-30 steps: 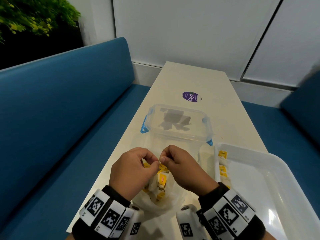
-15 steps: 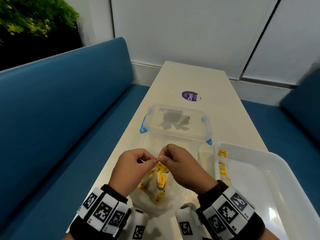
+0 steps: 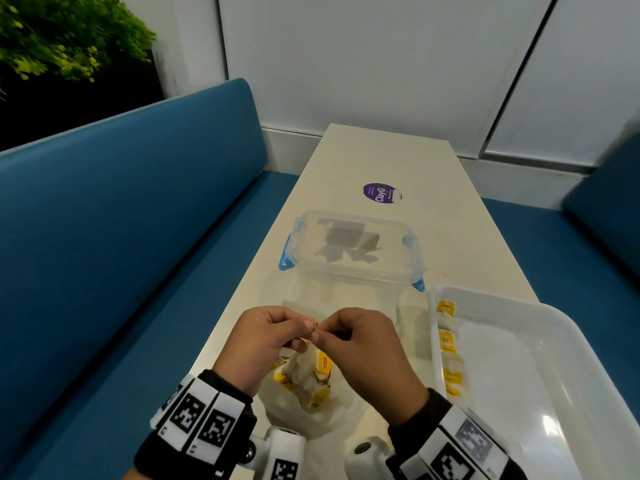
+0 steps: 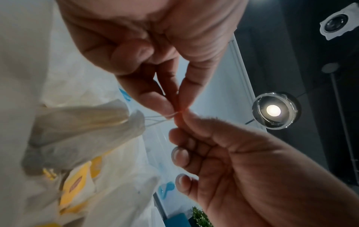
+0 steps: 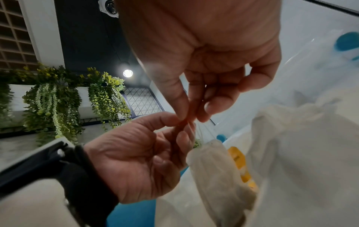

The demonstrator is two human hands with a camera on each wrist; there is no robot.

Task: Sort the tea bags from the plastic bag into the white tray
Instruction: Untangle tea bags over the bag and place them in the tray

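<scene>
Both hands lifted higher, pinching tea-bag strings, ClayGo sticker beyond

We cannot see where the strings end: they vanish into the pinch where the left hand meets the right hand. The hands cover the top of the bag, so its mouth is hidden from us. The tray runs off the right and bottom edges. Our wrist views blur the tea bags, and the tags' print is unreadable.
</scene>
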